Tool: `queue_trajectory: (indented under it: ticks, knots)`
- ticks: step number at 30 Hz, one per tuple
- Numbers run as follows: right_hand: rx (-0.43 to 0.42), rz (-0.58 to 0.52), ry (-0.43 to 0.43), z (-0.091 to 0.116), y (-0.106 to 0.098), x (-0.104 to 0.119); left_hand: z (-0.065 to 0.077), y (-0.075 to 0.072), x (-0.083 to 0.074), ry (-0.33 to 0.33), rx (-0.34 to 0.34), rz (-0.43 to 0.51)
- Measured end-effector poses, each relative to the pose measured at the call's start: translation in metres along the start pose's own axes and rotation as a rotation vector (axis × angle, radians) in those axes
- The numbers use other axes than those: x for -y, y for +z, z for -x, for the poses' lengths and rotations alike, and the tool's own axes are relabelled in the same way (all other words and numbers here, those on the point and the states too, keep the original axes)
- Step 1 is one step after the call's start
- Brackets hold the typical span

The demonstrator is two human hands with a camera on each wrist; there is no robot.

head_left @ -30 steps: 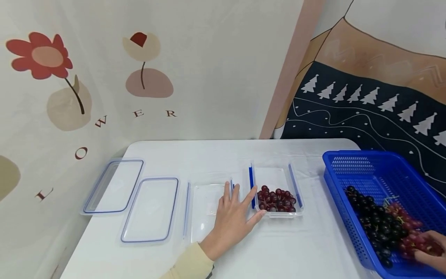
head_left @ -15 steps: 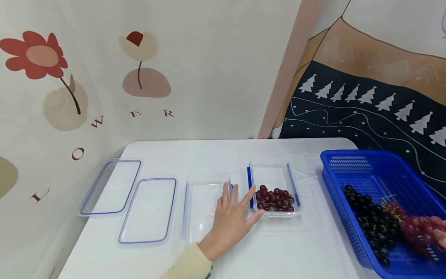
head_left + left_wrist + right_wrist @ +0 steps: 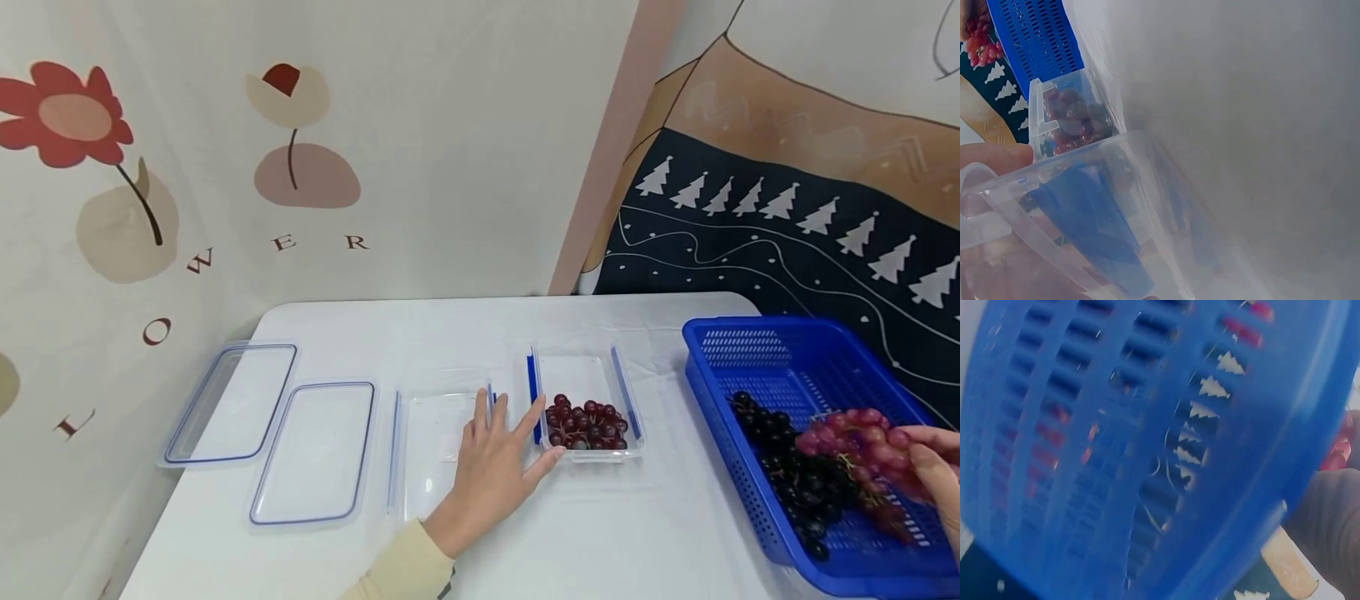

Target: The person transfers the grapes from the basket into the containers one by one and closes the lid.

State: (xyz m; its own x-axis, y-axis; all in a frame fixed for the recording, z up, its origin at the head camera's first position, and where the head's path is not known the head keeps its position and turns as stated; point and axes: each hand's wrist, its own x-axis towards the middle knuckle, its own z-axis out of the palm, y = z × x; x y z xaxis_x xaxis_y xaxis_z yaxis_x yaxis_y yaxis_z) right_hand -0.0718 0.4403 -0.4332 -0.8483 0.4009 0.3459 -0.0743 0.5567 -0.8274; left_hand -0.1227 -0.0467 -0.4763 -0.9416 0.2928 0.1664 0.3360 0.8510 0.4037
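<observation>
My right hand (image 3: 937, 467) pinches a bunch of red grapes (image 3: 862, 446) between thumb and fingers, over the blue basket (image 3: 701, 408). Black grapes (image 3: 802, 483) lie in that basket beside more red ones (image 3: 888, 517). Spread and mostly straight, my left hand (image 3: 487, 467) lies over the right side of a clear plastic container (image 3: 435, 433). Its thumb and index finger reach to the neighbouring clear container (image 3: 637, 433), which holds dark red grapes (image 3: 585, 423). In the right wrist view the basket wall (image 3: 1210, 456) hides most of my hand.
Two clear lids with blue seals, the nearer lid (image 3: 315, 454) and the farther lid (image 3: 232, 404), lie on the left of the white table (image 3: 600, 533). The farther one overhangs the table's left edge. A printed curtain (image 3: 450, 167) hangs behind.
My right hand has lifted the bunch of red grapes up from the basket and brought it leftward over the black grapes. My left hand has stayed in place; the head view shifts slightly.
</observation>
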Motion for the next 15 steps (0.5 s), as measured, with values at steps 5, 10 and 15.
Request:
queue_trajectory:
  ticks: [5,10,15]
  knots:
    - [-0.117,0.075,0.033,0.008,0.024,0.034,0.0,-0.001,0.001,-0.003,0.009,0.012]
    - [-0.128,0.038,0.077,0.019,0.046,0.067,-0.001,-0.002,0.0,-0.004,0.008,0.014]
    - [-0.065,-0.09,0.082,0.028,0.064,0.082,0.001,-0.002,-0.001,-0.008,0.011,0.005]
